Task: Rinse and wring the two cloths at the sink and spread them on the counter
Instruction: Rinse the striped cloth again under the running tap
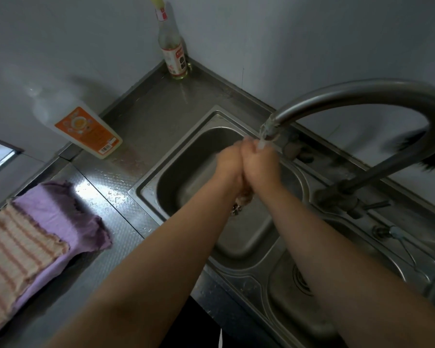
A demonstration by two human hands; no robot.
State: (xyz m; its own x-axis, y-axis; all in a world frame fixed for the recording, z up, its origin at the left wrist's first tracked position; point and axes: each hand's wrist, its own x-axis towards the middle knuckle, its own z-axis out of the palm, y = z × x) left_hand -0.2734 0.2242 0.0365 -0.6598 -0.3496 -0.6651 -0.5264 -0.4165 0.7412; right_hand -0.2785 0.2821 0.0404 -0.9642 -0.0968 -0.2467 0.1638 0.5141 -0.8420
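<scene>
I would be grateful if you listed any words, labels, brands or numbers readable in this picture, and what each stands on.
No text can be read for certain.
Tall glass bottle in the counter corner: red characters on a pale label, too blurred to read.
Detergent bottle by the wall: orange label with a round picture and a barcode, print too small to read.
Faucet, sink, striped cloth and purple cloth: no lettering visible.

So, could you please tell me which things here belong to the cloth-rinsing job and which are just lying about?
Belong to the job:
purple cloth
striped cloth
sink
faucet
counter
left hand and right hand, pressed together under the water

Just lying about:
orange-labelled bottle
glass bottle
</scene>
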